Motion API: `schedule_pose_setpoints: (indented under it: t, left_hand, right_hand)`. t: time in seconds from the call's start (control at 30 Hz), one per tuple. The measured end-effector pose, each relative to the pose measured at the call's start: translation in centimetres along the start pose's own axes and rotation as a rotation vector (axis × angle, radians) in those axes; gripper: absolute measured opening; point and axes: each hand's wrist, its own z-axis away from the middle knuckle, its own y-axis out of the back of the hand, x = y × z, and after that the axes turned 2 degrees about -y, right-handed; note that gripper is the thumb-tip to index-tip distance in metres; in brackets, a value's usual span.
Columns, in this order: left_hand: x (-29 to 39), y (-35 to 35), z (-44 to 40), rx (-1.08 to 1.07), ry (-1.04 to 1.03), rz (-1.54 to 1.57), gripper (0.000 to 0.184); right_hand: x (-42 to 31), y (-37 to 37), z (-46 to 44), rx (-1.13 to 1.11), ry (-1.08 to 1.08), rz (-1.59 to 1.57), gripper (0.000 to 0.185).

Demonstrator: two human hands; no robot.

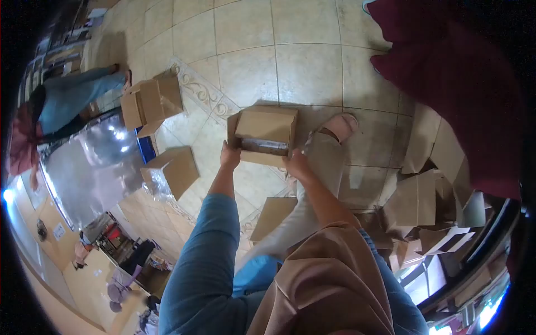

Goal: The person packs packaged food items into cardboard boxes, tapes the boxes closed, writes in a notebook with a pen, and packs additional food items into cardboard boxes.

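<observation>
A brown cardboard box [267,124] is held out in front of me above the tiled floor. Its near side shows a gap between flaps, with something pale inside that I cannot make out. My left hand [230,156] grips the box's near left corner, fingers partly hidden behind the cardboard. At the near right corner, my right hand [297,163] is closed on the box edge.
Left of me stand an open carton [152,103], another carton [177,172] and a shiny metal table [92,167]. Several cartons and flaps [416,204] pile up at right. A person in a maroon garment [452,84] is at upper right; another person's legs [84,89] show at left.
</observation>
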Motion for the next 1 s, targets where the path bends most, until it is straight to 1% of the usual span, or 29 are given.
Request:
schedule_pose_setpoints:
  t: [0.03,0.07,0.1,0.13,0.17,0.23,0.27,0.3,0.33,0.37,0.43,0.47,0.5,0.53,0.57,0.63,0.67,0.7,0.73,0.77,0.8,0.83,0.9,0.93,1.0]
  left_hand:
    - [2.4,2.7,-0.1,-0.012,-0.016,-0.012,0.048]
    - [4.6,5.1,0.1,-0.116,0.175,0.113,0.048]
    - [5.4,5.6,-0.1,-0.215,0.374,0.237,0.048]
    - [4.6,4.9,-0.6,-0.138,0.374,0.244,0.038]
    - [4.5,4.8,-1.1,-0.151,0.375,0.234,0.038]
    - [4.0,4.9,-2.2,-0.156,0.289,-0.126,0.033]
    - [3.6,4.7,-2.3,-0.110,0.256,-0.118,0.033]
    - [3.4,4.9,-2.1,-0.120,0.256,-0.124,0.033]
    - [4.0,5.8,-1.9,-0.135,0.190,-0.133,0.032]
    - [4.6,6.6,-1.8,-0.143,0.120,-0.137,0.030]
    - [5.9,9.4,-0.6,-0.159,0.096,-0.173,0.027]
    - [7.0,11.9,0.7,-0.140,-0.004,-0.115,0.026]
    - [8.2,14.3,2.0,-0.114,-0.112,-0.053,0.025]
    - [9.5,16.6,3.5,-0.059,-0.158,-0.060,0.025]
    - [10.6,18.7,5.1,-0.004,-0.211,-0.066,0.024]
    - [11.8,22.9,7.9,0.161,-0.433,0.009,0.023]
    - [14.1,26.1,9.9,0.110,-0.386,-0.069,0.022]
    - [15.0,28.4,11.5,0.120,-0.372,-0.134,0.022]
    - [15.1,30.6,12.8,0.145,-0.486,-0.144,0.022]
    - [16.5,33.1,14.7,0.137,-0.520,-0.237,0.021]
    - [16.9,34.5,15.9,0.180,-0.606,-0.099,0.018]
    - [18.5,36.7,17.6,0.248,-0.716,-0.150,0.021]
    - [21.9,40.6,20.8,0.198,-0.691,-0.154,0.027]
    - [23.7,42.4,21.9,0.201,-0.775,-0.152,0.027]
    - [26.9,44.9,24.9,0.140,-0.702,0.068,0.034]
  right_hand:
    - [-0.4,-0.5,-1.0,0.006,-0.015,-0.017,0.047]
    - [-0.8,-0.6,-1.6,-0.026,-0.053,0.019,0.049]
    - [-1.1,-0.6,-2.0,-0.062,-0.086,0.058,0.051]
    - [-0.9,-0.7,-2.2,-0.026,-0.016,0.126,0.043]
    - [0.5,-1.8,-3.4,-0.033,-0.028,0.119,0.043]
    - [2.6,-2.9,-5.3,-0.029,-0.045,0.122,0.034]
    - [3.1,-3.2,-5.8,-0.038,-0.056,0.115,0.034]
    - [3.5,-3.1,-6.3,-0.026,0.020,0.180,0.031]
    - [3.6,-2.5,-6.4,-0.010,0.092,0.243,0.028]
    - [3.2,-1.0,-6.1,-0.004,0.084,0.240,0.028]
    - [2.0,2.3,-4.6,-0.136,-0.051,0.060,0.031]
    - [1.5,3.3,-3.2,-0.127,-0.052,0.055,0.031]
    - [1.1,4.3,-1.5,-0.054,0.013,0.043,0.031]
    - [0.9,5.7,0.4,0.029,0.073,0.033,0.030]
    - [0.5,6.8,2.3,0.064,0.069,0.028,0.030]
    - [-1.2,9.1,6.1,0.108,0.214,0.071,0.033]
    - [-1.9,10.2,8.2,0.151,0.289,0.105,0.033]
    - [-2.4,11.4,10.5,0.201,0.353,0.144,0.033]
    - [-3.4,13.2,13.1,0.183,0.424,0.186,0.031]
    - [-4.3,15.4,16.3,0.173,0.481,0.232,0.029]
    - [-5.2,17.3,19.6,0.182,0.387,0.129,0.027]
    - [-6.0,19.2,23.2,0.195,0.298,0.011,0.026]
    - [-6.6,23.0,30.4,0.354,0.297,-0.083,0.025]
    - [-6.7,23.7,33.0,0.417,0.283,-0.099,0.026]
    - [-6.2,27.0,39.9,0.520,0.274,-0.114,0.026]
